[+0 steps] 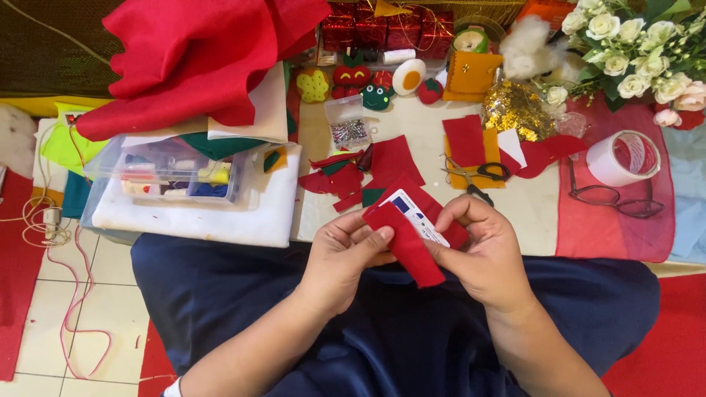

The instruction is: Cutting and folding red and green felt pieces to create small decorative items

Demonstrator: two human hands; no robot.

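Held thing: a red felt piece (409, 248) with a white card (418, 215) lying against it, both raised above the lap, in front of the near edge of the worktop (529, 209).
Long axis: the felt and card run on a slant, from upper left, away from the body, down to lower right, towards the body.
Left hand (343, 259): closed on the felt from the left, thumb pressed across its upper left part.
Right hand (485, 254): pinching the felt and card from the right, fingers curled over the card's far end.
Nearer hand: neither; the 2 hands meet on the piece, touching it from opposite sides.
Behind the hands: more red felt scraps (368, 173) lie on the worktop just beyond the held piece, and scissors (478, 176) rest on an orange square to the right of them.
Surface: a pale worktop, crowded; a clear plastic organiser box (173, 173) to the left, a roll of tape (625, 156) and eyeglasses (614, 197) on a red cloth to the right.
Room: heaped red fabric (198, 55) at the far left, white flowers (632, 48) at the far right, small felt figures (360, 81) along the back, tiled floor with a pink cable (73, 294) at the left.
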